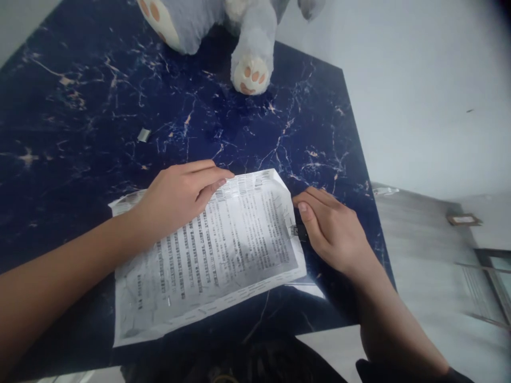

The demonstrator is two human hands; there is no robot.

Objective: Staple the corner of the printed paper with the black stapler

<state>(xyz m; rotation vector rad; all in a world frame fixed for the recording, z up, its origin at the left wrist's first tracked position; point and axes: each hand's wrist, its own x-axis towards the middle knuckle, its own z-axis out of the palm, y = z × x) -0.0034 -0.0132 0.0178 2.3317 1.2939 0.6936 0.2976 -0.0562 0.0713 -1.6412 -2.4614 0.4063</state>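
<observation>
A printed paper sheet (223,255) with dense text lies slightly crumpled on a dark blue marbled table (99,117). My left hand (179,194) rests flat on the sheet's upper left part, fingers stretched toward its top edge. My right hand (331,231) sits at the sheet's right edge, fingers curled together over a small dark clip-like object (298,231) at the paper's edge. What the object is exactly I cannot make out.
A grey plush toy (223,32) with cream paws sits at the table's far edge. A small silver metal piece (143,135) lies on the table left of centre. The table's right edge drops to a light grey floor (419,106).
</observation>
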